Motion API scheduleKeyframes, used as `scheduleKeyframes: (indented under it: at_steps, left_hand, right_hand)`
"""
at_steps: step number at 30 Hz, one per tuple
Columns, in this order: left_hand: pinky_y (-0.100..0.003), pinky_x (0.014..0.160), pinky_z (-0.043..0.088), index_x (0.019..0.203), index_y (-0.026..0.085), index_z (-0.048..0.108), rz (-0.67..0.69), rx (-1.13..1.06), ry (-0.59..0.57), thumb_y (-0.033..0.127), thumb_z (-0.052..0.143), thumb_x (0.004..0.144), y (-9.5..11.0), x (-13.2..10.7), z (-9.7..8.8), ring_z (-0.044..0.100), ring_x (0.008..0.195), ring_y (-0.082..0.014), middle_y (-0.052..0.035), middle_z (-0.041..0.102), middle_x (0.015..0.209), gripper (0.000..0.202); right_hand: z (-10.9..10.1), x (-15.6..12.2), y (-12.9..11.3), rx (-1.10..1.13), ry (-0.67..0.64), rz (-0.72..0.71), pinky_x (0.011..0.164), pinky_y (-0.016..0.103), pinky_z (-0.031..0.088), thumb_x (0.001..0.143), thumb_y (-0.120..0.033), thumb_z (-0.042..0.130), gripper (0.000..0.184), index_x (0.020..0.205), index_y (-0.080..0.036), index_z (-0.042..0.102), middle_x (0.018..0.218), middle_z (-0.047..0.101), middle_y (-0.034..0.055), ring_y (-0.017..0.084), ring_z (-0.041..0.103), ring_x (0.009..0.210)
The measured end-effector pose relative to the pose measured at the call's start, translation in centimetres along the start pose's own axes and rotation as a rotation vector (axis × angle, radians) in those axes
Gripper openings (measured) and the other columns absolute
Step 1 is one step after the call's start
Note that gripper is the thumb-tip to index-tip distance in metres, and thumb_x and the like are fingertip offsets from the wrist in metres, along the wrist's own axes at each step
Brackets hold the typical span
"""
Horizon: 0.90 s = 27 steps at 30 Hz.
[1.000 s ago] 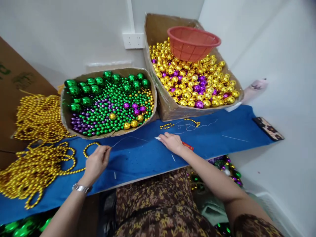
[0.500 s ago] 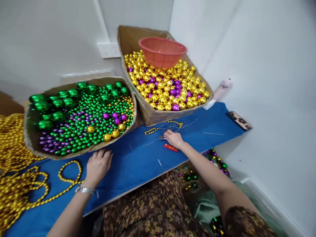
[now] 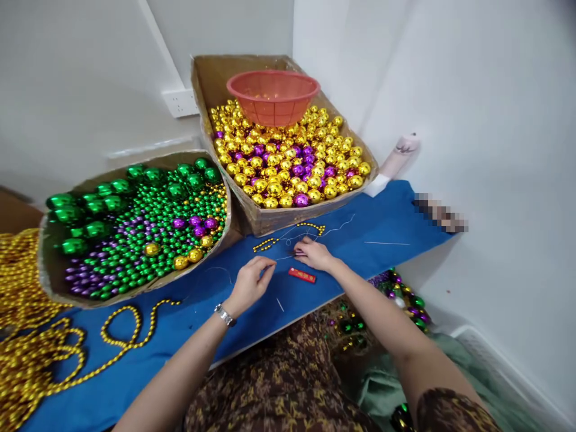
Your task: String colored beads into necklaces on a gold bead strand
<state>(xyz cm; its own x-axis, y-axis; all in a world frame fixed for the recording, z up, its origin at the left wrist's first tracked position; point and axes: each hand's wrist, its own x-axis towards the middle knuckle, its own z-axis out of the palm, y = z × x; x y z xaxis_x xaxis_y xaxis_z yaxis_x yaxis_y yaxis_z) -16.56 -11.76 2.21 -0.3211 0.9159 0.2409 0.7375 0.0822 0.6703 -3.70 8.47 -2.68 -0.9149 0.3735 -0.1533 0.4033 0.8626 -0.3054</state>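
My left hand (image 3: pixel 251 283) wears a metal-band watch and is closed, thumb and forefinger pinching a thin clear thread (image 3: pixel 283 258). To its right, my right hand (image 3: pixel 312 254) lies on the blue cloth, its fingers closed around small metal snips (image 3: pixel 297 253) whose tips point left toward the thread. Most of the snips is hidden by the fingers. A short gold bead strand (image 3: pixel 266 244) with loose thread lies just behind the right hand. In front of that hand is a small red packet (image 3: pixel 302 275). A long gold bead string (image 3: pixel 121 347) curls on the cloth at the left.
A carton (image 3: pixel 135 295) of green, purple and gold beads stands at left. Behind is another carton (image 3: pixel 279 221) of gold and purple balls with a red basket (image 3: pixel 273 99) on top. A gold bead heap (image 3: pixel 22 360) lies far left. The cloth-covered table (image 3: pixel 378 240) ends near my body.
My left hand has moved right from beside the bead carton to the thread near my right hand and pinches it. The gold string's end now shows. The view has shifted slightly.
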Motion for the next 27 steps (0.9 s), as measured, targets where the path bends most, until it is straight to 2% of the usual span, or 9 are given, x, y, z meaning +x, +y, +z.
scheduleKeyframes:
  at_steps: [4,6,9,11,14,16,18,23,27]
  left_hand:
    - [-0.028,0.076,0.048,0.092,0.019,0.064,-0.050,-0.056,-0.056,0.027,0.047,0.089,-0.1,0.4,1.4,0.062,0.085,-0.0158,-0.0055,0.067,0.094,0.019]
    - [-0.028,0.075,0.048,0.093,0.019,0.065,-0.114,-0.112,-0.020,0.031,0.047,0.089,-0.3,0.8,1.9,0.062,0.084,-0.0165,-0.0057,0.067,0.094,0.021]
    - [-0.030,0.074,0.049,0.098,0.018,0.064,-0.249,-0.283,0.100,0.040,0.047,0.088,0.0,2.3,2.4,0.062,0.085,-0.0180,-0.0073,0.067,0.095,0.029]
    - [-0.033,0.082,0.049,0.104,0.018,0.063,-0.238,-0.410,0.089,0.043,0.045,0.089,1.2,3.8,3.0,0.061,0.094,-0.0199,-0.0088,0.066,0.102,0.034]
    - [-0.038,0.098,0.040,0.106,0.020,0.064,-0.032,-0.500,-0.187,0.042,0.039,0.091,4.1,6.1,4.7,0.054,0.112,-0.0220,-0.0086,0.064,0.113,0.036]
    - [-0.036,0.096,0.040,0.099,0.020,0.066,0.085,-0.525,-0.428,0.042,0.037,0.092,6.0,7.3,6.4,0.056,0.107,-0.0207,-0.0072,0.067,0.105,0.037]
    - [-0.031,0.085,0.045,0.092,0.018,0.066,0.129,-0.545,-0.596,0.042,0.039,0.091,7.4,8.0,8.2,0.061,0.091,-0.0179,-0.0055,0.069,0.093,0.036]
    - [-0.023,0.065,0.042,0.082,0.016,0.065,0.221,-0.368,-0.714,0.035,0.049,0.086,8.0,8.1,11.4,0.057,0.069,-0.0129,-0.0015,0.066,0.077,0.026]
    - [-0.024,0.066,0.041,0.082,0.018,0.064,0.330,-0.177,-0.684,0.027,0.045,0.087,7.9,8.1,12.7,0.058,0.069,-0.0136,-0.0021,0.067,0.079,0.022]
  right_hand:
    - [-0.4,0.5,0.1,0.070,-0.012,-0.030,0.065,0.023,0.041,0.085,-0.033,0.056,0.017,0.095,-0.021,0.059,0.103,0.057,0.0061,0.015,0.061,0.078]
    - [-0.9,-0.3,0.0,0.125,0.024,-0.050,0.065,0.023,0.041,0.087,-0.031,0.052,0.015,0.095,-0.020,0.058,0.101,0.058,0.0064,0.014,0.059,0.078]
    - [-1.9,-3.4,-0.6,0.215,0.091,-0.084,0.069,0.022,0.041,0.092,-0.031,0.046,0.015,0.094,-0.019,0.054,0.091,0.058,0.0035,0.013,0.057,0.079]
    - [-2.5,-6.4,-1.1,0.310,0.131,-0.095,0.066,0.021,0.040,0.093,-0.035,0.043,0.018,0.090,-0.019,0.052,0.082,0.057,0.0005,0.011,0.054,0.073]
    - [-3.5,-11.2,-1.6,0.697,0.239,-0.062,0.056,0.021,0.038,0.091,-0.041,0.046,0.022,0.084,-0.020,0.050,0.070,0.051,-0.0031,0.010,0.046,0.060]
    - [-4.0,-14.0,-1.3,0.977,0.367,0.002,0.055,0.021,0.037,0.087,-0.042,0.052,0.023,0.080,-0.021,0.048,0.069,0.048,-0.0031,0.010,0.044,0.060]
    - [-4.2,-16.4,-0.4,1.178,0.526,0.101,0.051,0.022,0.035,0.084,-0.045,0.056,0.026,0.078,-0.022,0.045,0.069,0.047,-0.0029,0.009,0.042,0.057]
    - [-2.3,-20.7,2.5,1.492,0.833,0.378,0.038,0.019,0.020,0.078,-0.047,0.062,0.029,0.083,-0.024,0.045,0.067,0.041,-0.0056,0.005,0.019,0.043]
    - [1.8,-23.4,5.0,1.232,0.943,0.597,0.038,0.018,0.027,0.083,-0.054,0.051,0.032,0.099,-0.026,0.049,0.073,0.050,-0.0032,0.005,0.024,0.041]
